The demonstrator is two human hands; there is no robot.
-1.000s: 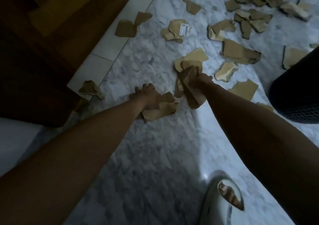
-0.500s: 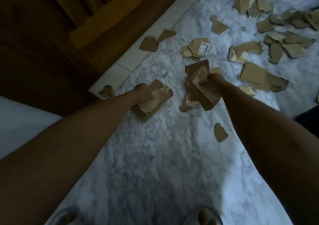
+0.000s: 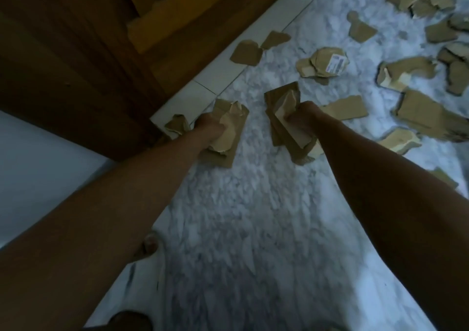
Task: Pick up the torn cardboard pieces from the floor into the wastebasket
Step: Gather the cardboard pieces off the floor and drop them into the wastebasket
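We've got both fists clamped on cardboard: left hand (image 3: pixel 209 130) one bundle (image 3: pixel 225 138), right hand (image 3: pixel 302 115) another stack (image 3: pixel 284 127); no wastebasket visible.

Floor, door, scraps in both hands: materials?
Floor: white grey-veined stone, probably polished marble or marble-look tile. Door: brown wood by its grain, apparently varnished. Scraps in the left hand and right hand: matte tan cardboard with ragged, paler torn edges.
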